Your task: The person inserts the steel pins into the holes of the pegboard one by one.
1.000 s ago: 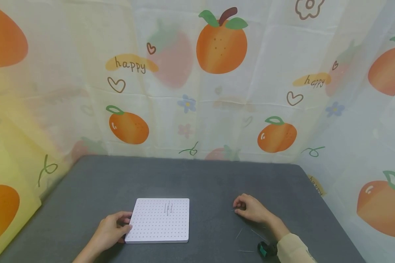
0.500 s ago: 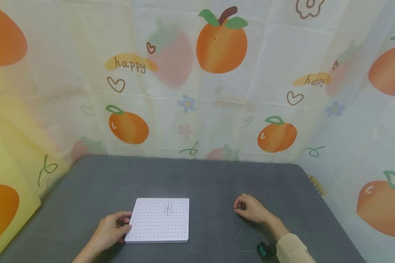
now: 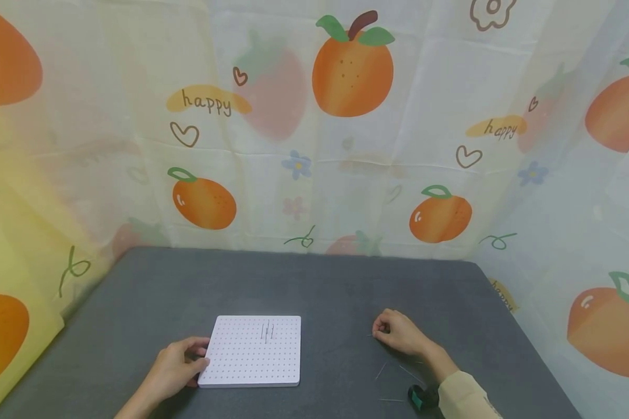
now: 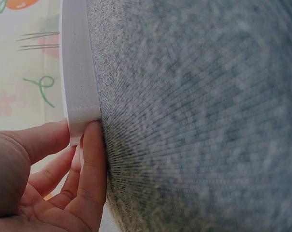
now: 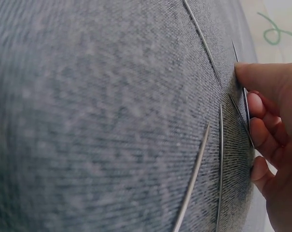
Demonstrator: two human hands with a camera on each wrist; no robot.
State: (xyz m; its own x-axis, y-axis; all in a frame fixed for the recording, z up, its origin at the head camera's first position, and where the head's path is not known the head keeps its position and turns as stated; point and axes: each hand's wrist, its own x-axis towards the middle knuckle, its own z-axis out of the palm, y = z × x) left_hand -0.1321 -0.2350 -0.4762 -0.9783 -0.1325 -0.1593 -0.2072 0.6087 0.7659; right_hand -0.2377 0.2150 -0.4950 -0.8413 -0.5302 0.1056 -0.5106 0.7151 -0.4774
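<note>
A square white board with rows of small holes (image 3: 241,361) lies flat on the table, several thin needles (image 3: 266,331) standing upright toward its far right part. At the board's left edge my left hand (image 3: 174,366) grips it; the left wrist view has the thumb (image 4: 49,140) on the top face and fingers against the side and underneath. Off to the right, my right hand (image 3: 398,331) is low over the table. In the right wrist view its thumb and curled fingers pinch a thin metal needle (image 5: 246,104), while others lie on the cloth nearby.
Loose needles (image 3: 380,371) are scattered before the right hand. A small black and green object (image 3: 421,398) sits beside the right sleeve (image 3: 466,396). Dark grey cloth (image 3: 335,291) covers the table, and a fruit-print curtain (image 3: 346,192) encloses its back and sides.
Nearly everything keeps its place. The right hand's fingers shift very slightly at the needle, and the right sleeve edges a little to the left.
</note>
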